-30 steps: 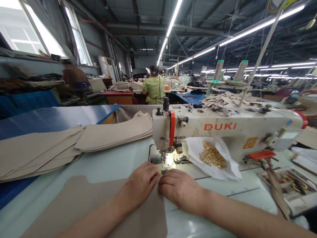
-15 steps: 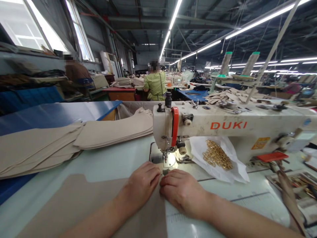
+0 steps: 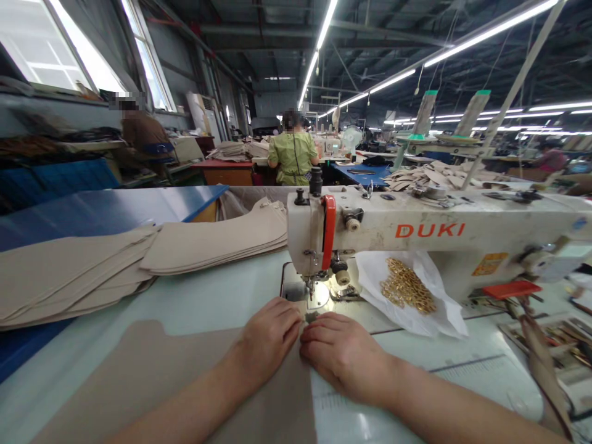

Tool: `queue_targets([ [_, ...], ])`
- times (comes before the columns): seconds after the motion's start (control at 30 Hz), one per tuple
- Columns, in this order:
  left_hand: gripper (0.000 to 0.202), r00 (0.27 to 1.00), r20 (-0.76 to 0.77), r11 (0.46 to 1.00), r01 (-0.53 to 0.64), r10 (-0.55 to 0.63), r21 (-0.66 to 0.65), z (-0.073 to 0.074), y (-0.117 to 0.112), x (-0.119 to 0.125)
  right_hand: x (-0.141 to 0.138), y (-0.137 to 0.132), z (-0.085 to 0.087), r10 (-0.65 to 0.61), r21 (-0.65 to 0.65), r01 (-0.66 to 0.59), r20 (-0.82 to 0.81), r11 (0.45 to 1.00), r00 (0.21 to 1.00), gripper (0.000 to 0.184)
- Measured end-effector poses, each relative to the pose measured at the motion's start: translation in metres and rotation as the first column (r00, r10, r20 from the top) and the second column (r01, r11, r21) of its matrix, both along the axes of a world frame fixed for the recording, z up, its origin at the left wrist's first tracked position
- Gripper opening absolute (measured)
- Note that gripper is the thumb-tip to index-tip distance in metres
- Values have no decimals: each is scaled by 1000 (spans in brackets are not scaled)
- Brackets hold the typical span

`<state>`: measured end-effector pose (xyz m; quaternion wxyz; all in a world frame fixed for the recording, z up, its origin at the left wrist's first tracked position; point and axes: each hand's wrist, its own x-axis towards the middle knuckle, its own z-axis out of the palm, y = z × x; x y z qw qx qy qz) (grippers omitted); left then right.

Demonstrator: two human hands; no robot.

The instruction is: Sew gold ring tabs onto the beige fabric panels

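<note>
A large beige fabric panel [image 3: 185,364] lies flat on the pale table in front of a white sewing machine [image 3: 370,219]. My left hand [image 3: 271,336] rests on the panel's upper right corner, its fingers bent and pinched at the edge. Close beside it, my right hand [image 3: 346,354] has its fingers curled together at the same edge. The fingertips of both hands nearly meet just below the needle area. A small dark greenish bit [image 3: 312,316] shows between them. What lies under my fingertips is mostly hidden.
Stacked beige panels [image 3: 217,240] lie left of the machine. Under its arm, gold chain [image 3: 407,287] sits on white paper [image 3: 370,271]. A tool tray [image 3: 564,345] stands at the right. Another person [image 3: 293,157] sits facing away beyond the machine.
The camera view has shifted slightly. Both hands stay at the panel's corner in nearly the same pose. The person in green behind the machine has shifted a little.
</note>
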<state>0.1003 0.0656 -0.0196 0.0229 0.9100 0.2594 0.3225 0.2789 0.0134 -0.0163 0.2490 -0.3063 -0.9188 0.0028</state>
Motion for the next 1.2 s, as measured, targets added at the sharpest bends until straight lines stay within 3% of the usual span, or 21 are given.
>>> queue_targets([
  [0.83,25,1000,-15,999,-10,10,41,-1,-1,-1,0,-1,1,-6,-16,6,0,1000,1000,20],
  [1.2,19,999,-17,999,-39,39,-3,-4,-3,-4,-3,-2,3,-122,14,122,15,992,992,17],
])
